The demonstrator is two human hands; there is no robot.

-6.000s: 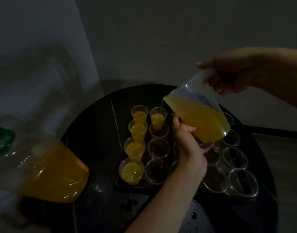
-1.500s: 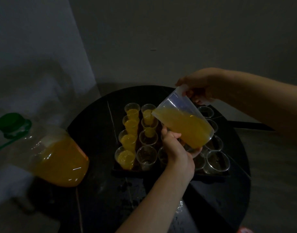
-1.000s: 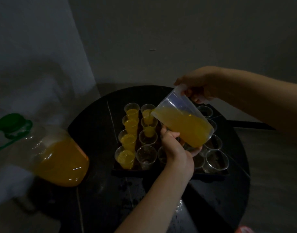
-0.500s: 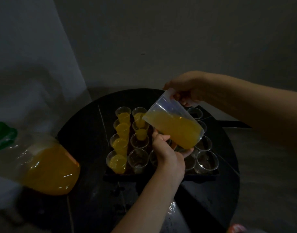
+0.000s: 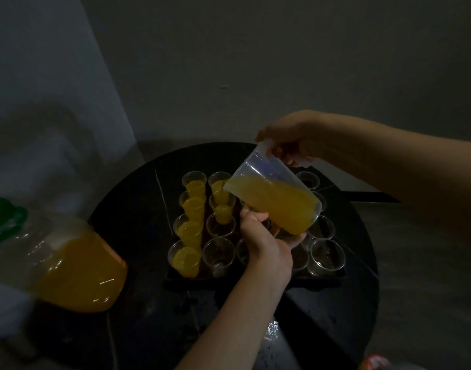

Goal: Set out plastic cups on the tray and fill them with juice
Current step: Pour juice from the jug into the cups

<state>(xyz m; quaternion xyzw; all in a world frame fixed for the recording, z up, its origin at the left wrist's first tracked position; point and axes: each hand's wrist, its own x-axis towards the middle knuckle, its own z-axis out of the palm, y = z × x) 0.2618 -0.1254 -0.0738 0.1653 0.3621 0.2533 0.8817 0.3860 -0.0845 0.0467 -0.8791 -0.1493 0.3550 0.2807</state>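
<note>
A clear plastic jug (image 5: 277,201), half full of orange juice, is tilted spout-down over a dark tray (image 5: 255,280) of clear plastic cups. My right hand (image 5: 290,140) grips its handle at the top. My left hand (image 5: 261,241) cups its base from below. A thin stream falls from the spout into the second cup of the second column (image 5: 222,209), which is partly full. The left column of cups (image 5: 193,206) and the far cup of the second column hold juice. The near cups (image 5: 218,252) and the right-hand cups (image 5: 326,253) are empty. Some cups are hidden behind the jug and my left hand.
The tray sits on a round black table (image 5: 138,209) against a grey wall. A large juice bottle (image 5: 77,271) with a green cap (image 5: 2,217) looms blurred at the near left. Wet patches shine on the table's near side.
Six seconds ago the stream fell into the far cup of the second column; it falls into the cup behind it now, whose level has risen. Both hands keep their hold.
</note>
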